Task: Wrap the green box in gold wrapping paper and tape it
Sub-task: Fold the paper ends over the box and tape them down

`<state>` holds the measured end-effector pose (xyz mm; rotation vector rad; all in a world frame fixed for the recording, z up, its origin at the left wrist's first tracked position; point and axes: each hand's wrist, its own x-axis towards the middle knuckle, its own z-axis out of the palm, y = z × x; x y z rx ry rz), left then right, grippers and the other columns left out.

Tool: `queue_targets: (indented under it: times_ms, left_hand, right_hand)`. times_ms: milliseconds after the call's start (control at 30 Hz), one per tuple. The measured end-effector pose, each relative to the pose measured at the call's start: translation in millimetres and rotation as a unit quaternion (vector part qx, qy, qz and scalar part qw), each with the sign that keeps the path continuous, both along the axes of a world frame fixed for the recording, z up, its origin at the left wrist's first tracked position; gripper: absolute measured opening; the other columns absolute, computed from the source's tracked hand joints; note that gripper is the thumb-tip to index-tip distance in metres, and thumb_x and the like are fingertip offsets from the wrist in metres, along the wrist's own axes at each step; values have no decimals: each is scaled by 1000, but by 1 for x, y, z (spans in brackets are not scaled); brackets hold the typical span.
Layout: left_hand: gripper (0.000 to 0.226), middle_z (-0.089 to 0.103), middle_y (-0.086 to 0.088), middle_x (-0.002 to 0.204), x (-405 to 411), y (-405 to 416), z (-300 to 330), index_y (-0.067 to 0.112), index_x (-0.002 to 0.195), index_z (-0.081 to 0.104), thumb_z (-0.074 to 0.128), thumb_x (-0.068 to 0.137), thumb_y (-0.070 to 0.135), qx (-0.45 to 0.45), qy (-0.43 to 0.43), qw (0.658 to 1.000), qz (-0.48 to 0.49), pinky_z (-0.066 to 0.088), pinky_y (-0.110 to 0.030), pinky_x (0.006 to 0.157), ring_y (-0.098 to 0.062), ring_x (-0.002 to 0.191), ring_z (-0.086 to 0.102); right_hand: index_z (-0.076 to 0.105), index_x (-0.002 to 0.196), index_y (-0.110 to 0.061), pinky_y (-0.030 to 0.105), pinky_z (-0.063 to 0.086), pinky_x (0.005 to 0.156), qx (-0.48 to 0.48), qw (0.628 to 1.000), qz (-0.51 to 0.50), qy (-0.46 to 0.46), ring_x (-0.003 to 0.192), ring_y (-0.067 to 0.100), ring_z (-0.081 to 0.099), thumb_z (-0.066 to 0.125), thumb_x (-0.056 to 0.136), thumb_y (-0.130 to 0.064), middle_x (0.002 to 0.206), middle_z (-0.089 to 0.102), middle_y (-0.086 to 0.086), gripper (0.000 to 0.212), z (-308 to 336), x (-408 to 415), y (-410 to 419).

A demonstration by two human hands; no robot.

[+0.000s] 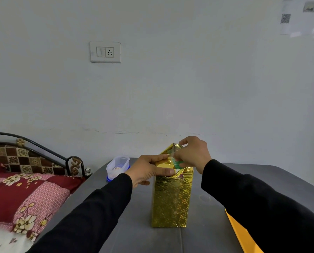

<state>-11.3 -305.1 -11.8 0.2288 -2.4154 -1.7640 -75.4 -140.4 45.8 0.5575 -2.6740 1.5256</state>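
Standing upright on the grey desk point(127, 234), long axis vertical, the green box point(178, 163) is almost fully sheathed in gold wrapping paper point(171, 201); only a sliver of green is seen at the open top end, between the two hands. The left hand point(148, 170) is pressed against the top left of the package, its thumb and fingers curled over a folded gold flap that is held down on the top face. The right hand point(193, 154) is held just above and behind the top, fingertips pinched on the raised far flap; something clear, possibly tape, appears to be pinched with it, but this cannot be told for sure. Both hands are touching the paper at the top end, so the coming fold is judged to run downward and toward the wearer, the far flap being brought over the flap pinned by the left hand. The paper is glossy, crinkled foil with a holographic speckle, sharply creased at the box edges and loose at the top. A flat yellow-orange sheet point(242, 234) lies at the desk's right edge, partly under the right sleeve. A clear lidded plastic container point(117, 167) is set at the far left of the desk, beside a bed point(24, 194) with a floral quilt. A switch plate point(105, 52) is mounted on the wall.
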Motion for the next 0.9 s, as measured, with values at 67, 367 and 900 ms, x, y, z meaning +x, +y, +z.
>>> queue_targets:
  times_ms: [67,367,900]
  left_hand:
    - [73,59,9,131,0,0,0,49,130,64,94,64,43,-1,-1,1000,3,49,-42,88,-21,121,54]
    - [73,58,9,131,0,0,0,48,132,63,94,66,41,2,-1,1000,-1,48,-43,90,-21,122,53]
    - [74,57,8,132,-2,-5,-3,49,131,63,94,65,41,11,-5,1000,1,49,-44,91,-21,124,52]
  right_hand:
    - [63,125,-12,35,65,66,4,1000,-3,-4,65,20,73,80,78,0,116,62,10,51,0,-1,1]
    - [63,94,-10,40,65,77,30,999,-10,-12,63,24,66,80,73,2,93,73,18,29,-4,-6,-1]
    - [54,137,-12,31,59,86,155,984,-12,82,109,26,62,85,76,-16,120,56,8,68,-3,-14,-9]
